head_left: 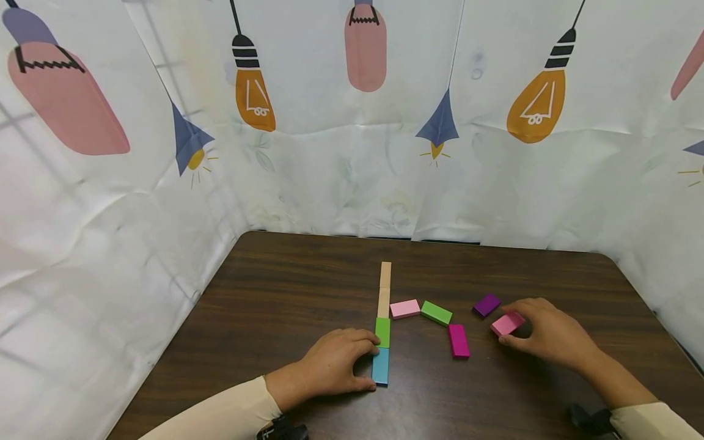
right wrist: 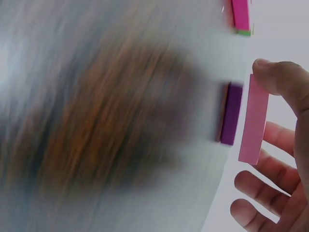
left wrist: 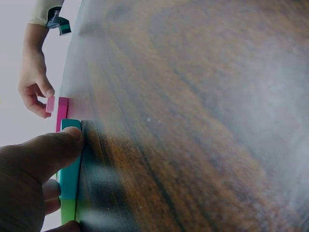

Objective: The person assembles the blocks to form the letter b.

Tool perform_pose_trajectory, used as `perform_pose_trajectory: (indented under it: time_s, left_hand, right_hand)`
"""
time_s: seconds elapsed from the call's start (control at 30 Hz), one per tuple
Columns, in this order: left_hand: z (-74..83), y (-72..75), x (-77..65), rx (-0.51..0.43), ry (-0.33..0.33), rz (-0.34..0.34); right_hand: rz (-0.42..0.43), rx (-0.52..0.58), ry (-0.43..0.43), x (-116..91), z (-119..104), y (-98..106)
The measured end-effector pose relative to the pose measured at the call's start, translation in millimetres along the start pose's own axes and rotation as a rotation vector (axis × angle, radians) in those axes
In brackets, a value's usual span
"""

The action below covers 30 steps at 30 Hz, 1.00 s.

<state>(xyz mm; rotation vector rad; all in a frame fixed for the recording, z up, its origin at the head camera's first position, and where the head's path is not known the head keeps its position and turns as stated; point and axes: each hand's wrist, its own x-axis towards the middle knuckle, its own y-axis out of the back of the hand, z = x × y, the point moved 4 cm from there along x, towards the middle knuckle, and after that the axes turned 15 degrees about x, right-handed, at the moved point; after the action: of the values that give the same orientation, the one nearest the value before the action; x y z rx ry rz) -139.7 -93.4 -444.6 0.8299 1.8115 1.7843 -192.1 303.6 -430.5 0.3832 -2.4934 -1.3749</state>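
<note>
My right hand [head_left: 550,333] pinches a pink block [head_left: 508,323] between thumb and fingertips. The right wrist view shows the thumb on one end of that block, its last two fingers off it. My left hand [head_left: 338,362] rests beside a blue block [head_left: 381,366], thumb touching its near end and fingertips by its joint with a green block [head_left: 382,333]. Beyond these, two plain wooden blocks [head_left: 384,287] continue the straight row. Right of the row lie a pale pink block [head_left: 404,308], a second green block [head_left: 437,313] and a magenta block [head_left: 459,341], in a bent line.
A purple block [head_left: 486,305] lies just left of and beyond the right hand. The dark wood-grain table [head_left: 264,293] holds everything. White curtains [head_left: 330,177] printed with lamps hang along its back and sides.
</note>
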Motion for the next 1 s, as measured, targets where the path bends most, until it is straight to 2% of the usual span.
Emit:
perform_pose_trajectory:
  time_s: [0.43,0.77,1.0]
  left_hand:
    - [-0.3,0.7,-0.2,-0.013,-0.007,0.006]
    - [-0.4,-0.8,-0.4,-0.012,-0.005,0.011]
    - [-0.1,-0.6,-0.9,-0.007,-0.009,0.022]
  right_hand:
    - [0.064,-0.031,0.073,-0.6,-36.3,-10.8]
    - [0.104,-0.042,0.068,-1.9,-56.5,-20.6]
    - [0.126,-0.030,0.096,-4.0,-71.2,-26.2]
